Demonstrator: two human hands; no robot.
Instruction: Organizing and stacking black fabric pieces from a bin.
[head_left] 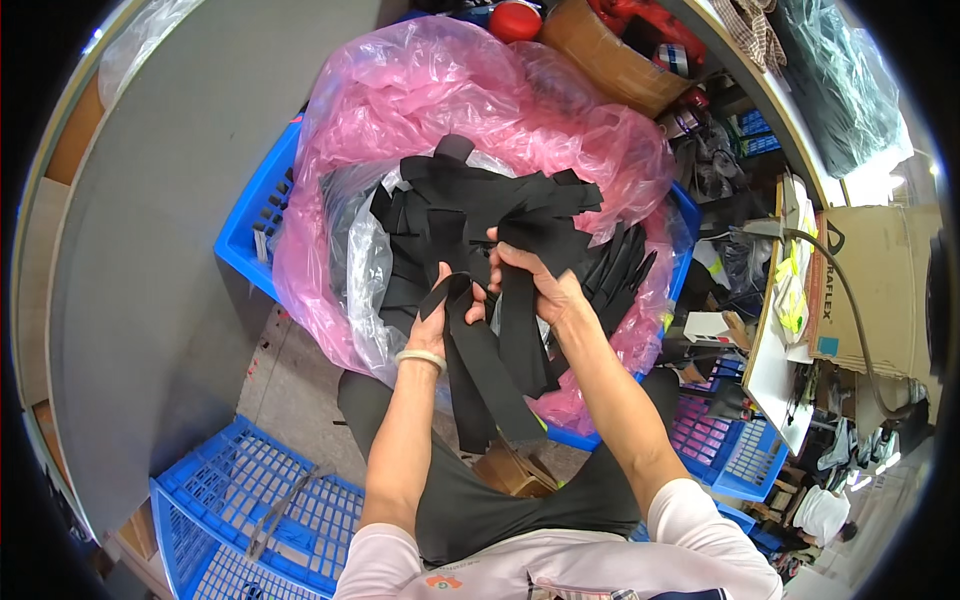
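Observation:
My left hand [440, 312], with a pale bangle at its wrist, is closed on a black fabric strip [475, 370] that loops over the fingers and hangs toward my lap. Close beside it on the right, my right hand [535, 280] pinches more black strips [518, 335], whose lower ends trail down. Both hands are over a heap of black strips [460, 190], some bundled and fanned out. The heap lies in a clear plastic bag [370, 270] and a pink plastic bag [420, 90], which line a blue crate [238, 215]. My fingertips partly hide the strips where I grip them.
A grey panel [170, 200] rises on the left. Another blue crate [250, 490] stands at lower left. A cardboard box [610, 60] and a red round object [514, 20] are beyond the bags. On the right are a large carton [880, 290] and cluttered shelves; a small box [510, 475] sits between my legs.

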